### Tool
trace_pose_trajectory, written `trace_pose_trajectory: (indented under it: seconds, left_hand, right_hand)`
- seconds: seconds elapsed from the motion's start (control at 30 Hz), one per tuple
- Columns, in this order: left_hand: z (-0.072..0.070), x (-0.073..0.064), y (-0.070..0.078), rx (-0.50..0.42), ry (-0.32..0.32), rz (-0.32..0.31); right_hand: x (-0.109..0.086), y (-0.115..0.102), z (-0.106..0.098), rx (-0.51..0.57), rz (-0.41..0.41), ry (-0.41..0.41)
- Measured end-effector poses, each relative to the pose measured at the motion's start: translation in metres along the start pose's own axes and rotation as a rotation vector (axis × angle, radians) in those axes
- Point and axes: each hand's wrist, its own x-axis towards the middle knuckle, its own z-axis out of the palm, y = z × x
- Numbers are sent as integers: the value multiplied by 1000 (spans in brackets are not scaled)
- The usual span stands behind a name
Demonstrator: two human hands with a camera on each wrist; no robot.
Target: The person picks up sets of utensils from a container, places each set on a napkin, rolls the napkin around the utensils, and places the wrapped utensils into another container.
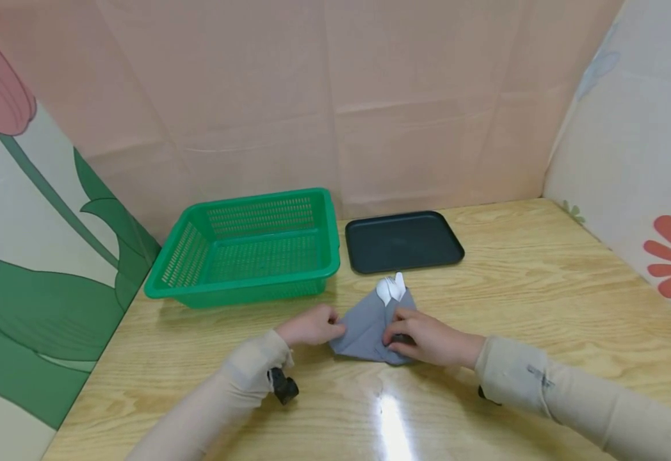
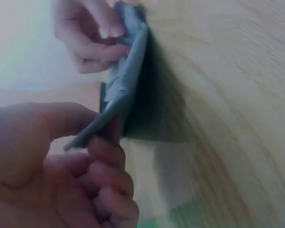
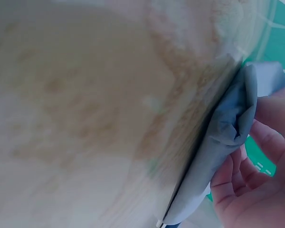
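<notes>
A grey cloth napkin (image 1: 364, 330) is folded into a pocket above the wooden table. White cutlery, a spoon (image 1: 383, 291), a fork (image 1: 392, 287) and a knife (image 1: 400, 282), pokes out of its far end; the handles are hidden inside the cloth. My left hand (image 1: 311, 325) pinches the left corner of the napkin between thumb and fingers, as the left wrist view also shows. On the right side, my right hand (image 1: 428, 338) grips a fold of the cloth; bunched creases (image 3: 230, 128) appear by its fingertips in the right wrist view.
Behind my left hand stands a green plastic basket (image 1: 255, 282) with slotted walls. A black tray (image 1: 404, 242) lies to its right, just beyond the cutlery. A pink sheet (image 1: 335, 109) hangs along the table's back edge, with flower-printed sheets at both sides.
</notes>
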Motion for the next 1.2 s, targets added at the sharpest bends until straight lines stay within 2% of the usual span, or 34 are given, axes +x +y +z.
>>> trace_pose_trajectory:
  seconds: [0.27, 0.63, 0.93, 1.2]
  left_hand:
    - [-3, 3, 14, -75, 10, 25]
    - [9, 12, 36, -287, 0, 38]
    - [12, 15, 44, -313, 9, 7]
    - [13, 18, 45, -321, 1, 21]
  right_hand:
    - [0, 3, 0, -3, -15, -3]
    - [1, 3, 0, 9, 9, -5]
    - [2, 4, 0, 24, 25, -10]
    - [4, 4, -1, 58, 47, -7]
